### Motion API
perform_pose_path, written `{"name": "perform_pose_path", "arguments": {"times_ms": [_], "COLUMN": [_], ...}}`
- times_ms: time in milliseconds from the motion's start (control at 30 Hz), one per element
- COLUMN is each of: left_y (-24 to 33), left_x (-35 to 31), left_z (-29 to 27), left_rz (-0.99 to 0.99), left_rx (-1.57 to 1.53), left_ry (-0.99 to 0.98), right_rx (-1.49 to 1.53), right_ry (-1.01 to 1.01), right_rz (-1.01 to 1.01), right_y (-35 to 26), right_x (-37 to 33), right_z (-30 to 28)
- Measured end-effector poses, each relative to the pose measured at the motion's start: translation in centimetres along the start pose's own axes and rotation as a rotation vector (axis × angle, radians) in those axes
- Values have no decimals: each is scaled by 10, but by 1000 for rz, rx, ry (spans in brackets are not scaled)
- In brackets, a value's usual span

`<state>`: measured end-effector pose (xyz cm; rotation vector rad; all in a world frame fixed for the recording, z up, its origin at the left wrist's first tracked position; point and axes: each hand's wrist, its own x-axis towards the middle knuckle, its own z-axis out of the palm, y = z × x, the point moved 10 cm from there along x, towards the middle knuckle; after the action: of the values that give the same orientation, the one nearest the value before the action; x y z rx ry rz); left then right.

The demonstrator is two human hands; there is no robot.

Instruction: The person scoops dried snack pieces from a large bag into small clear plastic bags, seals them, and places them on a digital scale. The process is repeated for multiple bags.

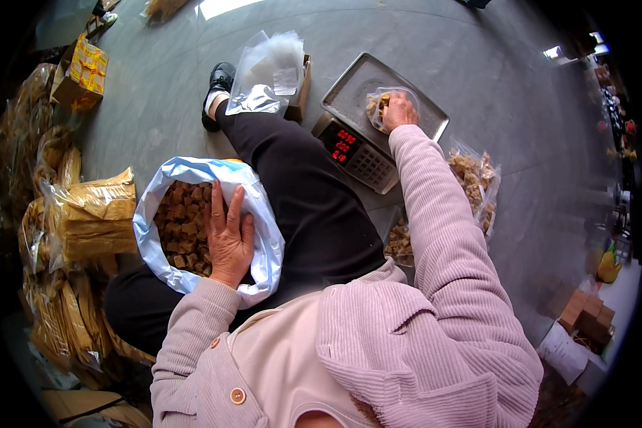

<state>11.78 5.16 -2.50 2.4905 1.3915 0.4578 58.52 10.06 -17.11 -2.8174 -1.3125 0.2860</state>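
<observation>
My left hand (pixel 227 239) lies on brown cubes (pixel 183 214), its fingers stretched out and slightly spread. The cubes fill a large white-and-blue plastic bag (pixel 262 246) whose rim is folded outward, standing by my bent leg. Out to the front right, my right hand (pixel 401 112) is at a small clear plastic bag (pixel 378 96) of light brown pieces. Its fingers are bent down into or against that bag, and their tips are partly hidden. Under the bag is the metal pan (pixel 349 82) of a digital scale (pixel 364 153) with a lit red display and a keypad.
Clear flat bags (pixel 269 68) are stacked beside a small cardboard box (pixel 301 93) ahead of me. Filled clear bags (pixel 474 178) lie right of the scale, partly under my right arm. Wrapped brown packs (pixel 96 217) are piled at the left, near a yellow-taped carton (pixel 85 71).
</observation>
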Motion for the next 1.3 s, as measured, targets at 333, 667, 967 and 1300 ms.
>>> {"name": "perform_pose_path", "arguments": {"times_ms": [333, 667, 967, 1300], "left_y": [1, -1, -1, -3], "left_x": [0, -1, -1, -1], "left_z": [1, 2, 1, 2], "left_rz": [-4, -7, -7, -14], "left_rx": [10, 22, 27, 21], "left_ry": [-8, -8, -7, -5], "right_rx": [-79, -30, -82, -33], "right_ry": [49, -92, -87, -22], "right_rz": [-77, -99, -38, -137], "right_y": [-7, -5, 7, -5], "right_x": [9, 6, 6, -7], "right_z": [10, 9, 23, 4]}}
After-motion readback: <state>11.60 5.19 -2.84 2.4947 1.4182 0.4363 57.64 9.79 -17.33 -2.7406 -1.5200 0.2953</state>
